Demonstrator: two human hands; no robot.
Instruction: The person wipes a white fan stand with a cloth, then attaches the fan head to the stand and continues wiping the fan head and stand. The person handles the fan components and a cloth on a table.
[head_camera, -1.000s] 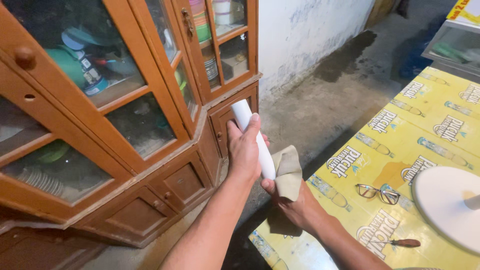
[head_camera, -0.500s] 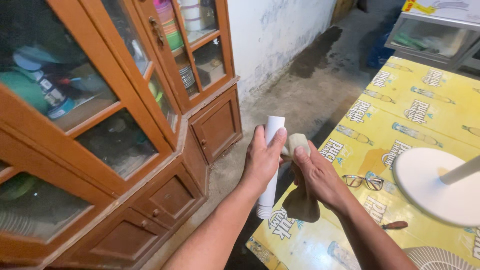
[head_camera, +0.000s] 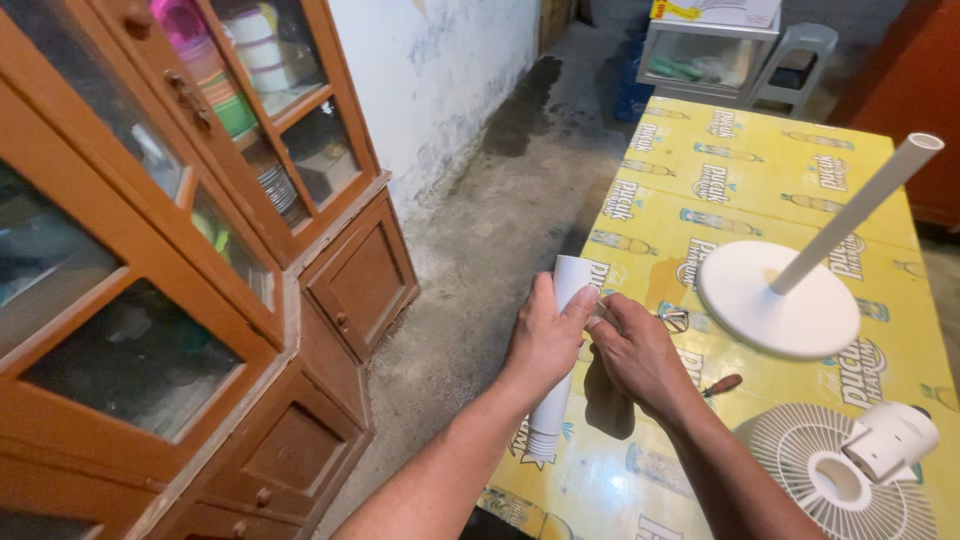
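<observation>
Left hand (head_camera: 545, 335) grips white tube (head_camera: 556, 385); fan base (head_camera: 780, 295), eyeglasses (head_camera: 675, 318) beside.

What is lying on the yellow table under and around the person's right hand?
Beside the right hand on the yellow table lie eyeglasses, partly hidden, and a red-handled screwdriver. A dark cloth hangs beneath it. What the palm covers cannot be seen.

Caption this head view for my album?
Left hand grips a white tube; right hand rubs it, above a yellow table.

cabinet (head_camera: 200, 250) left, table (head_camera: 760, 180) right, fan base (head_camera: 780, 300) on table
</observation>
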